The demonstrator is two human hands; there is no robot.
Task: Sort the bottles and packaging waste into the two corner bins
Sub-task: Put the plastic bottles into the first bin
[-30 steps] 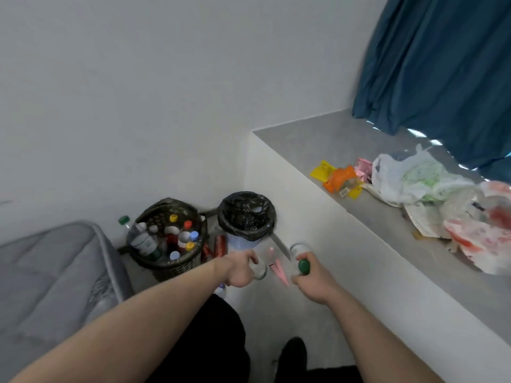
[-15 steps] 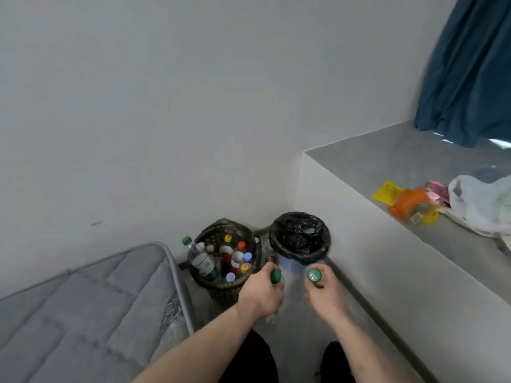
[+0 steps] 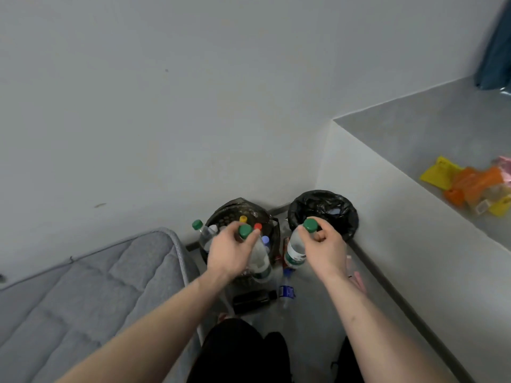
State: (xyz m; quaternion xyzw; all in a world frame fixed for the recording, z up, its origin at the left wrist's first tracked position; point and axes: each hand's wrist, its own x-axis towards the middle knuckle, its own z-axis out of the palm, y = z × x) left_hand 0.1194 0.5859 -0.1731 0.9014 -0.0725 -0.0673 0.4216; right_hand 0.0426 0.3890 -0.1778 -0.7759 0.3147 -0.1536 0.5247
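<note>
Beside two corner bins [image 3: 323, 214], each hand, left hand [image 3: 231, 251] and right hand [image 3: 325, 248], grips a green-capped bottle [image 3: 296, 248].

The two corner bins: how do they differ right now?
The mesh bin is crowded with capped bottles; the black-lined bin shows only its bag. The mesh bin sits left, nearer the mattress; the black-lined bin sits against the ledge. Both are round, dark and on the floor in the corner.

You get soft, even, rather dim light with a cool grey cast and only faint shadows in the corner. The whole view is slightly blurred, and the wide lens bends the wall [image 3: 166, 106] edges outward.
</note>
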